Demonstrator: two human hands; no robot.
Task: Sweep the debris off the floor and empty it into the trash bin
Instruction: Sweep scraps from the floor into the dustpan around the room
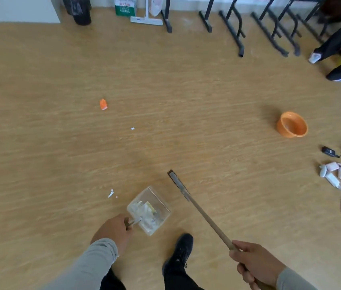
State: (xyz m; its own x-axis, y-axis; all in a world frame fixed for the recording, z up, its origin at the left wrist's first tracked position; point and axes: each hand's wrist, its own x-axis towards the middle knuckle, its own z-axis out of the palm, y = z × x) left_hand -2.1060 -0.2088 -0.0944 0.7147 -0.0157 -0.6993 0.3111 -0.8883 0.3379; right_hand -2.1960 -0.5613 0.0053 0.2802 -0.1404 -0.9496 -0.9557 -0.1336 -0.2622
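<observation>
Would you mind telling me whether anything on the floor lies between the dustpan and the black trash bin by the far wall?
Nothing blocks the way. Between the clear dustpan in the left hand and the trash bin is bare floor, with only loose debris: white scraps nearby, another white scrap and an orange piece further along.

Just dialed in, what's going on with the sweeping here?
A person is mid-cleanup. The left hand grips the handle of a clear dustpan already holding paper scraps, and the right hand holds a broom with its head near the pan. White scraps and an orange piece still lie on the floor. The dark trash bin stands by the far wall, so nothing's emptied yet.
</observation>
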